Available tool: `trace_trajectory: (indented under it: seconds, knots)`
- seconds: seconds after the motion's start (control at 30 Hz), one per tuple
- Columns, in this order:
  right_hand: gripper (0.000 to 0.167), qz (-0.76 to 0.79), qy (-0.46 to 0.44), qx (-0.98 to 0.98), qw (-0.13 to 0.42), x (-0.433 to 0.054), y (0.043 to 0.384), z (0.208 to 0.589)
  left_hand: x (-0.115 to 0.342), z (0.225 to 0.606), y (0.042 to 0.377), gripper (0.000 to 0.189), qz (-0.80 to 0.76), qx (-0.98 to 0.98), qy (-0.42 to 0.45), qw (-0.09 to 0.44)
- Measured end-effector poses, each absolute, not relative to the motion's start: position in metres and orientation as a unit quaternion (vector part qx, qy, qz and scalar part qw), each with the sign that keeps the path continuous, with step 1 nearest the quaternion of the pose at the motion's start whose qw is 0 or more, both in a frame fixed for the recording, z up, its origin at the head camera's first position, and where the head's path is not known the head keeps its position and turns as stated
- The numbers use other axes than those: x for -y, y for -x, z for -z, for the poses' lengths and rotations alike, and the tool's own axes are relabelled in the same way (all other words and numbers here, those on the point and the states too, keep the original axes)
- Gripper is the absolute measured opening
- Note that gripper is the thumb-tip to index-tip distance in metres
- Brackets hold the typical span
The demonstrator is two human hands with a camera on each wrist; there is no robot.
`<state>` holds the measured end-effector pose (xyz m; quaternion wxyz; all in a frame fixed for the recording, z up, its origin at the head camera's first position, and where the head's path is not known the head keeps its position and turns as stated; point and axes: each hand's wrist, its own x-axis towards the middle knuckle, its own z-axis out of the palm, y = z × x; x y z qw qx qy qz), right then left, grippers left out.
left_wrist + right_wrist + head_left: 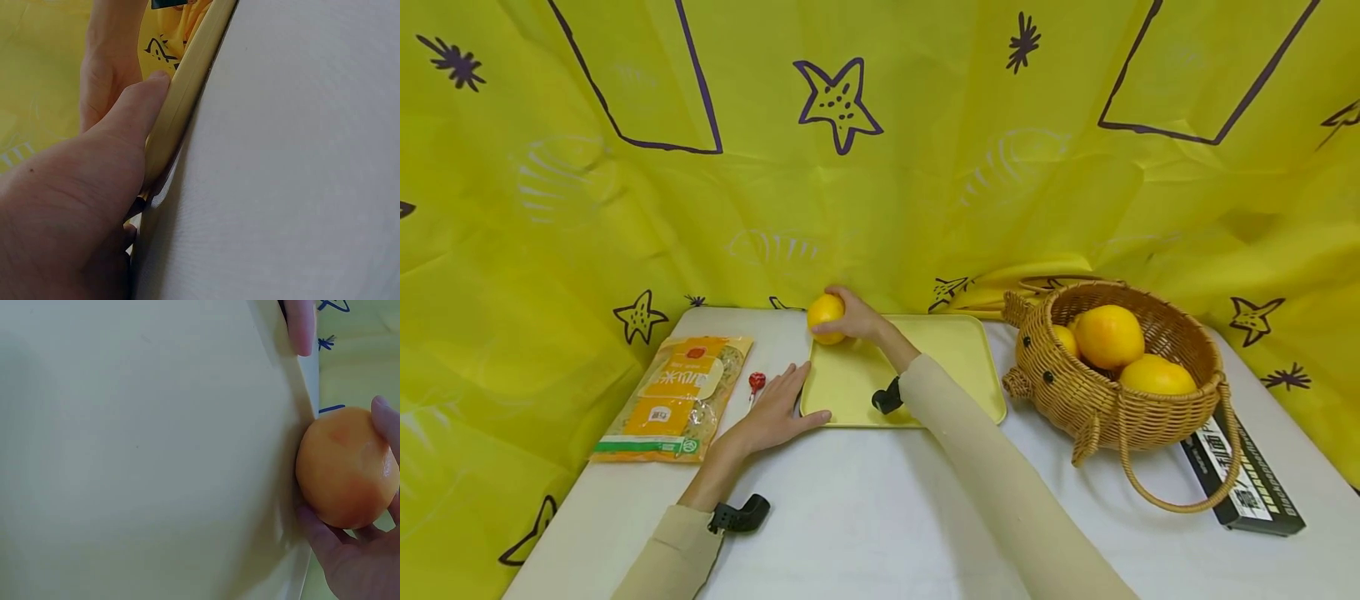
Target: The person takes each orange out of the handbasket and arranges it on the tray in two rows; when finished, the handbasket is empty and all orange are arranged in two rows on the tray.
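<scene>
An orange (826, 318) is held in my right hand (859, 318) at the far left corner of a pale yellow tray (947, 367). In the right wrist view, fingers and thumb curve round the orange (347, 469), which sits against the tray's rim. My left hand (775, 412) lies at the tray's near left corner, fingers extended along the left side and thumb against the front edge. The left wrist view shows that thumb touching the rim (181, 100); its other fingers are mostly hidden. A red-wrapped lollipop (757, 382) lies just beside the left fingers.
A plastic food packet (673, 400) lies at the left. On the right stands a wicker animal-shaped basket (1075, 408) with several oranges (1110, 336), its handle hanging forward. A black box (1247, 475) lies partly behind it. Yellow patterned cloth (910, 208) hangs along the back.
</scene>
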<state>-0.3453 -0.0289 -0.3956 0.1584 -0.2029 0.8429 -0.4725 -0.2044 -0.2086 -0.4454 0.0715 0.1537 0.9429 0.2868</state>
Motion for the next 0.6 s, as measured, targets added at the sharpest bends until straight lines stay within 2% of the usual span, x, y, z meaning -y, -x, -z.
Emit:
trace_trajectory:
  seconds: [0.4,0.6]
  knots:
    - [0.078,0.467,0.208,-0.847,0.144,0.028,0.348,0.396,0.208,0.444,0.205,0.098,-0.286,-0.943,-0.158,0.065]
    - [0.077,0.458,0.202,-0.856,0.133,0.023,0.346,0.384,0.208,0.445,0.204,0.097,-0.281,-0.945,-0.155,0.064]
